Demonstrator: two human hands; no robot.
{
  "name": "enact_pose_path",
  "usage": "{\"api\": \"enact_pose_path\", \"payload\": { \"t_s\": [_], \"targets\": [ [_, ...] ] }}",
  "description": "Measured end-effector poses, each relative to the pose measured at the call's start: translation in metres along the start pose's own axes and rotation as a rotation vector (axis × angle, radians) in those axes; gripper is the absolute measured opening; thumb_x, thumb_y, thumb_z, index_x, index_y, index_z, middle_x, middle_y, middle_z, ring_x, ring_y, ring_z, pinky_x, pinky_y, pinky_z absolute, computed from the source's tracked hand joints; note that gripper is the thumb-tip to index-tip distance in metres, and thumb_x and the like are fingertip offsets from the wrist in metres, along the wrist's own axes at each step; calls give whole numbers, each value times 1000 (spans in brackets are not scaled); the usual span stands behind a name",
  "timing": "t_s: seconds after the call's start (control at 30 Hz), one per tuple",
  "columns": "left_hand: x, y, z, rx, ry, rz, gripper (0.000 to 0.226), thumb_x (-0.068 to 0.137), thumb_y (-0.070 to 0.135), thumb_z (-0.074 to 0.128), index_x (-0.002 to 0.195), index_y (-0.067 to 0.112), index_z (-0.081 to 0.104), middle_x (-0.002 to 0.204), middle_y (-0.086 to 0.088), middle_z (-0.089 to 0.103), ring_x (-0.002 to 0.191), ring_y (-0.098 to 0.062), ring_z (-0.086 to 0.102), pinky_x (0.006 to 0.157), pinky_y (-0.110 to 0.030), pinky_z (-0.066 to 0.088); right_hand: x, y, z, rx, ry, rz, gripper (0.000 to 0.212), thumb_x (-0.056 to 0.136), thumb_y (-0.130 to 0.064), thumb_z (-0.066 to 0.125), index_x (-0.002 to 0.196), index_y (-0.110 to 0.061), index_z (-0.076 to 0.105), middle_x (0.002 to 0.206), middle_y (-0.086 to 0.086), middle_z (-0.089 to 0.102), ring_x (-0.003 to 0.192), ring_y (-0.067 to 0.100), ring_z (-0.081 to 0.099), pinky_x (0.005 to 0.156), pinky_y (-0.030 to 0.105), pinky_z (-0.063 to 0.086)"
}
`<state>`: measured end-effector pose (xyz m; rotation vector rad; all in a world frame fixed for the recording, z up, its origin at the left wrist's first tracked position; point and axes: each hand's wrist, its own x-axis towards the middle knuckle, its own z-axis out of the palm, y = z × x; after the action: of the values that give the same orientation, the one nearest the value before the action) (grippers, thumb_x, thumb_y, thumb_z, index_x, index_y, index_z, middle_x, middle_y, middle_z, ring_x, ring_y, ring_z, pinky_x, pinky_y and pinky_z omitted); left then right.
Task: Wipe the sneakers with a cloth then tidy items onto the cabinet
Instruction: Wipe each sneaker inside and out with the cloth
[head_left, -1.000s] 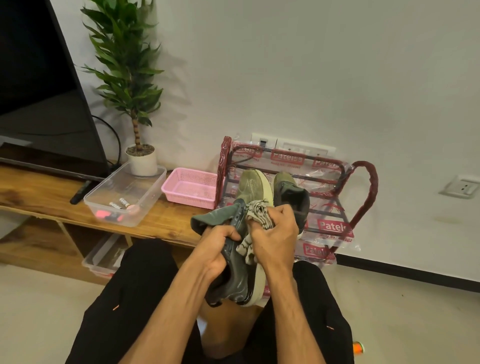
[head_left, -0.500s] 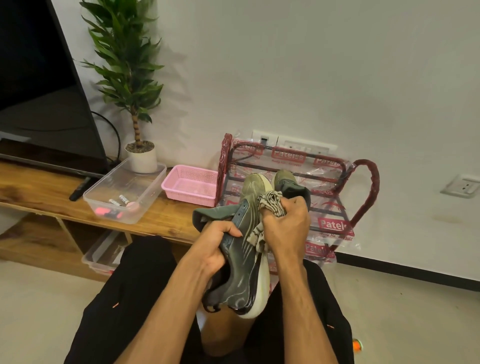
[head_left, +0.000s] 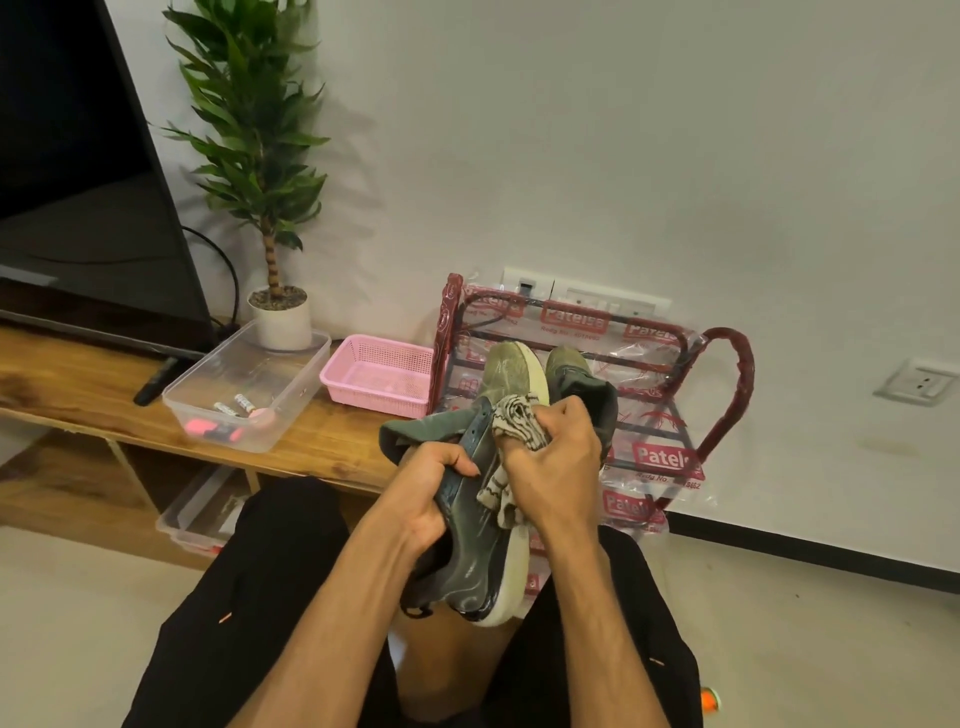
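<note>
Your left grip (head_left: 431, 496) clasps the grey-green sneaker (head_left: 478, 561) (pale sole rightward); your right grip (head_left: 556, 462) bunches the striped cloth (head_left: 515, 417) against it.

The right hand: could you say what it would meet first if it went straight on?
Probably the second sneaker, standing at the rack just beyond the right hand; depth is unclear.
</note>
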<state>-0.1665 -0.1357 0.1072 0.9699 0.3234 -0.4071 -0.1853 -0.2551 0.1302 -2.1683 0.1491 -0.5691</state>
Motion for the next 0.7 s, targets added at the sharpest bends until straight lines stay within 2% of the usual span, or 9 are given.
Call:
{"api": "enact_pose_path", "payload": {
  "t_s": [0.07, 0.13, 0.23, 0.3, 0.37, 0.43, 0.5, 0.57, 0.7],
  "targets": [
    [1, -2, -2, 11, 19, 59, 33, 73, -19, 40, 91, -5, 64, 80, -22, 64, 66, -33, 65, 66, -40, 57, -6, 3, 0, 34, -123, 23, 16, 79, -16, 73, 73, -18, 57, 86, -5, 48, 73, 1, 50, 59, 12, 38],
    [-1, -3, 0, 18, 20, 104, 38, 73, -22, 39, 96, -5, 64, 86, -23, 65, 71, -34, 66, 72, -41, 57, -10, 7, 1, 70, -137, 43, 22, 77, -17, 74, 71, -21, 53, 82, -5, 49, 72, 3, 51, 58, 13, 38],
    [-4, -3, 7, 39, -15, 111, 41, 75, -23, 40, 102, -4, 64, 84, -21, 68, 69, -30, 67, 66, -38, 58, -6, 7, 6, 88, 32, 22, 17, 79, -13, 73, 72, -19, 59, 88, -3, 49, 74, 4, 51, 61, 11, 39],
    [-7, -5, 10, 63, -35, 101, 39, 76, -23, 40, 99, -3, 64, 79, -18, 69, 66, -29, 67, 63, -36, 57, 1, 6, 7, 59, 167, -11, 6, 80, -10, 72, 81, -14, 67, 93, -2, 48, 77, -1, 50, 63, 10, 40],
    [-7, -7, 11, 73, -58, 106, 42, 75, -24, 40, 103, -4, 64, 85, -20, 69, 71, -30, 67, 65, -38, 56, 5, 6, 4, 21, 194, -51, 7, 80, -7, 71, 85, -10, 69, 94, -1, 47, 79, -5, 49, 63, 8, 41],
    [-5, -9, 11, 82, -64, 120, 47, 75, -25, 40, 110, -3, 64, 93, -23, 69, 79, -32, 68, 67, -39, 57, 2, 7, 0, -13, 68, -87, 3, 80, -8, 69, 80, -10, 66, 93, 0, 46, 77, 0, 49, 61, 12, 41],
    [-2, -11, 10, 82, -47, 130, 49, 77, -25, 40, 114, -2, 62, 95, -21, 70, 83, -30, 70, 66, -36, 57, -6, 9, -4, -45, -92, -80, 10, 81, -12, 68, 74, -14, 61, 90, 0, 46, 75, 6, 50, 59, 20, 44],
    [0, -14, 9, 85, -37, 128, 50, 78, -25, 41, 117, 0, 61, 96, -19, 71, 88, -30, 70, 67, -34, 56, -12, 11, -4, -53, -134, -63, 13, 80, -13, 69, 71, -16, 59, 88, 1, 47, 74, 9, 51, 60, 25, 46],
    [0, -16, 11, 109, -91, 121, 57, 76, -25, 43, 122, 4, 60, 105, -21, 72, 93, -32, 71, 70, -38, 57, -1, 11, -2, 9, 78, -30, 7, 81, -8, 67, 76, -12, 64, 90, -2, 45, 78, 2, 49, 60, 15, 40]
  ]
}}
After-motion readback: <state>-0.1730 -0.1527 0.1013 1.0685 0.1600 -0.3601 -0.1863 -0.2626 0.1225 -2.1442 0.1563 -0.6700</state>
